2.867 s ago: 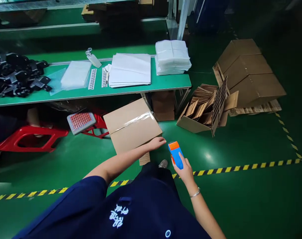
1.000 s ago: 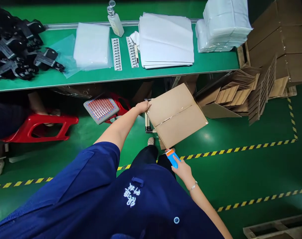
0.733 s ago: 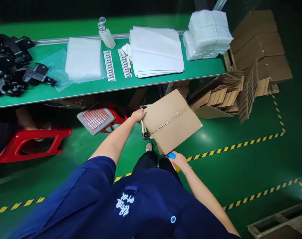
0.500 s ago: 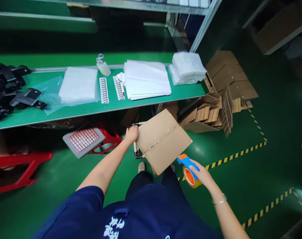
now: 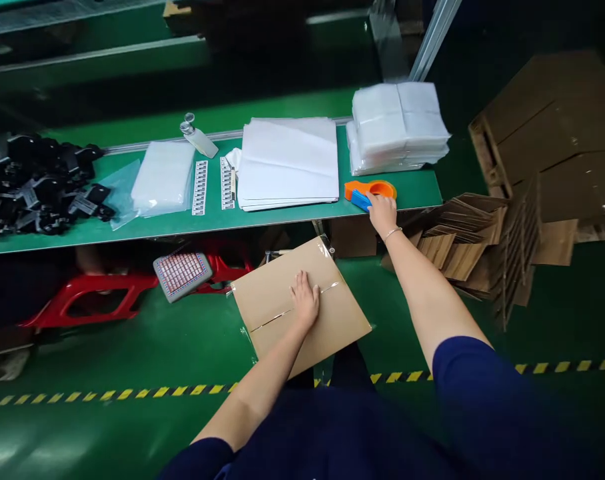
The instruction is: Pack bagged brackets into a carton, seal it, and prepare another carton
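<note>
The left grip (image 5: 305, 305) is open, palm down with its fingers over the middle seam of the carton (image 5: 335, 317), presumably to keep it from shifting or the flaps from lifting. Beyond the carton and to its right, the right grip (image 5: 382, 215) touches the blue handle of the tape dispenser (image 5: 355, 192); I cannot tell whether the fingers are closed round it. The dispenser seems to rest near the front edge of the counter (image 5: 172, 225), a spot probably chosen as within easy reach of the carton. Clear tape (image 5: 325, 247) shows along the carton's far edge, and what bears the carton is mostly hidden. White sheets (image 5: 287, 163) lie straight beyond the carton, with wrapped bundles (image 5: 397, 127) farther right, perhaps stacked so that each kind can be picked up separately
</note>
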Available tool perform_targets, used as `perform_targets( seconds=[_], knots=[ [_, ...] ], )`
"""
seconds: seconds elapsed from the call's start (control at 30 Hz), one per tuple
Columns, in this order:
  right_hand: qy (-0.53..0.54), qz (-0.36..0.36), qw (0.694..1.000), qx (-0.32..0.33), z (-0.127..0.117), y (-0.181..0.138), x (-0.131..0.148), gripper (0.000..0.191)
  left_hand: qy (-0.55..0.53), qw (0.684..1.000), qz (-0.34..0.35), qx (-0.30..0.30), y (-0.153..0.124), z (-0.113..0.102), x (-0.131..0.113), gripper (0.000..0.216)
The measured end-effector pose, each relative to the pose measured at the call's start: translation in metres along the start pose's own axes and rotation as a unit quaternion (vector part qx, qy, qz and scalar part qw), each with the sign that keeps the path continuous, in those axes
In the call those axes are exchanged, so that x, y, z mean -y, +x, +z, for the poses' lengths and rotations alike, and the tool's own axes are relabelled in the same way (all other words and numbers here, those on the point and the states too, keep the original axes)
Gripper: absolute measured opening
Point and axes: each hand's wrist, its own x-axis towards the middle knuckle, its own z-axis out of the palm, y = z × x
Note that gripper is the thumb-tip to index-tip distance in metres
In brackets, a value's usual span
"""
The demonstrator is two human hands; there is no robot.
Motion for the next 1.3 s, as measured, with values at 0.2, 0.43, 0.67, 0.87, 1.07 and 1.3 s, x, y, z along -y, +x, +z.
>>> perform_targets(
  seconds=[0.2,0.43,0.67,0.87,1.07,1.3],
  knots=[
    [0.044,-0.04,0.995,-0.08,0.025,-0.039,-0.012,0.051,0.067,0.994,-0.074,-0.034,0.01,0.014,-0.012,0.059],
    [0.243,0.013,0.967,0.081,0.09,-0.203,0.058,0.063,0.119,0.988,-0.093,-0.035,0.009,0.02,-0.013,0.06],
    [0.389,0.224,0.863,0.234,0.139,-0.162,0.062,0.076,0.12,0.988,-0.092,-0.03,0.011,0.022,-0.011,0.062],
    [0.467,0.246,0.838,0.137,0.106,-0.193,-0.016,0.074,0.085,0.994,-0.066,-0.021,0.012,0.004,-0.009,0.061],
    [0.45,0.373,0.81,0.046,0.063,-0.376,-0.058,0.079,-0.044,0.995,0.046,0.081,0.123,-0.026,-0.023,0.062],
    [0.515,0.361,0.778,0.01,0.119,-0.395,0.003,0.072,-0.096,0.972,0.053,0.207,0.197,-0.029,-0.044,0.028]
  ],
)
